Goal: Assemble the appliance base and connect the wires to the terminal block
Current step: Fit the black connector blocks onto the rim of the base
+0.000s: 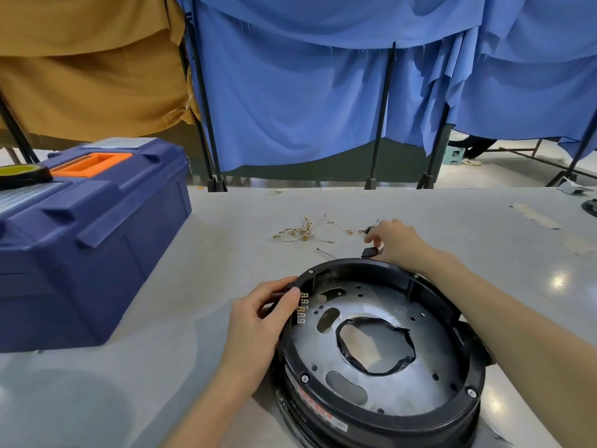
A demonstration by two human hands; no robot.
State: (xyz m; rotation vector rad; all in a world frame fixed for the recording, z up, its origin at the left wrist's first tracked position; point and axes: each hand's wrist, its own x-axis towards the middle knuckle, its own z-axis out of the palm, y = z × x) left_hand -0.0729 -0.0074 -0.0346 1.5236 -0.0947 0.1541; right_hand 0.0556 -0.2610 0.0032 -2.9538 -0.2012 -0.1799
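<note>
Left fingers curled on base rim, right fingers pinching black part beyond it

Two bare forearms reach in. The left hand, entering from seven o'clock, curls fingers and thumb around the appliance base rim at its nine o'clock. The right hand, arm stretched from four o'clock, pinches a small black part.

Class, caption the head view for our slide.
Left hand grips the base while right hand pinches a black part near wires.
</note>
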